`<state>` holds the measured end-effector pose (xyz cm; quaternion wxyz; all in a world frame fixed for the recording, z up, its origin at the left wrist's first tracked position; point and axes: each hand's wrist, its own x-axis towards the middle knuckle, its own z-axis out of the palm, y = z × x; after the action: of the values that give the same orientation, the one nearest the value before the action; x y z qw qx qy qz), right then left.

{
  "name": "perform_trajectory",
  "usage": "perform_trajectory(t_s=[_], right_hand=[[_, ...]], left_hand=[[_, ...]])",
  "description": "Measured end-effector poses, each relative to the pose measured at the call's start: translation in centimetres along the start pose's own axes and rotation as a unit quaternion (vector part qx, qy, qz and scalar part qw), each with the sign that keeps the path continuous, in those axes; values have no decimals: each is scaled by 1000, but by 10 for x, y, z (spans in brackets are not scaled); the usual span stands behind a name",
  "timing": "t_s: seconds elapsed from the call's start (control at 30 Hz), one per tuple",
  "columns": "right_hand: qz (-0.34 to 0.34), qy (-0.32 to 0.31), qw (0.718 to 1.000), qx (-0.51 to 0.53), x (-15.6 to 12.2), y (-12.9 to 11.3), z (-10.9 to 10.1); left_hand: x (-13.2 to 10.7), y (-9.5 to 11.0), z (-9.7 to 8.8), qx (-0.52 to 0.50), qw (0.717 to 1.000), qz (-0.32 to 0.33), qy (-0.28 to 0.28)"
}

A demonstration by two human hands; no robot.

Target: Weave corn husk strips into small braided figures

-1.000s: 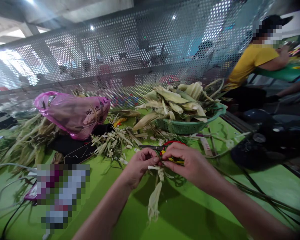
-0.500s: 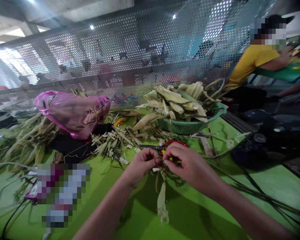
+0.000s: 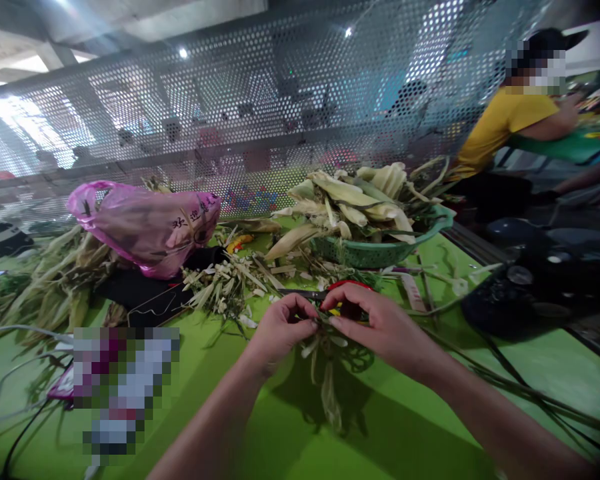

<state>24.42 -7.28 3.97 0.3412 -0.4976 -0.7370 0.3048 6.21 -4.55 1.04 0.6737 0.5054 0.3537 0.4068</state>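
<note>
My left hand point(image 3: 284, 328) and my right hand point(image 3: 373, 321) meet over the middle of the green table, thumbs and fingers pinched together. Between the fingertips is a small bundle of dried plant strips, which looks like corn husk. A pale husk strip point(image 3: 331, 397) dangles below it, with shorter pale pieces and thin dark stems around. The fingers cover the top of the bundle. Just behind my hands lie scissors point(image 3: 310, 293) with dark blades and a red handle, partly hidden by my right hand. Something yellow shows beneath the right fingers.
A green basket point(image 3: 367, 256) heaped with corn husks point(image 3: 360, 197) stands behind. Cut husk scraps point(image 3: 230, 283) and a pink plastic bag point(image 3: 147, 230) lie left of it. Cables point(image 3: 17, 363) cross the left side. A dark bulky object point(image 3: 510, 300) sits right; a person in yellow point(image 3: 513, 120) sits beyond.
The dangling husk strip has swung slightly right and tilted. My right fingers have shifted a little on the bundle, and more short pale pieces show below them. My left hand stays nearly in place.
</note>
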Motion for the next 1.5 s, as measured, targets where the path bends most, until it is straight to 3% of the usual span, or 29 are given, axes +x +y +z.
perform_trajectory(t_s=[0.13, 0.37, 0.63, 0.87, 1.33, 1.5], right_hand=[[31, -34, 998, 33, 1, 4, 5], [45, 7, 995, 87, 1, 7, 17], [63, 54, 993, 89, 0, 11, 24], [51, 76, 989, 117, 0, 9, 29], [33, 75, 985, 151, -1, 6, 30], [32, 72, 982, 174, -1, 6, 28]], left_hand=[[1, -1, -2, 20, 1000, 16, 1], [2, -4, -6, 122, 989, 81, 11], [-3, -2, -2, 265, 941, 201, 58], [-5, -5, 0, 384, 865, 309, 97], [-6, -6, 3, 419, 841, 306, 152], [-6, -4, 4, 414, 848, 294, 149]])
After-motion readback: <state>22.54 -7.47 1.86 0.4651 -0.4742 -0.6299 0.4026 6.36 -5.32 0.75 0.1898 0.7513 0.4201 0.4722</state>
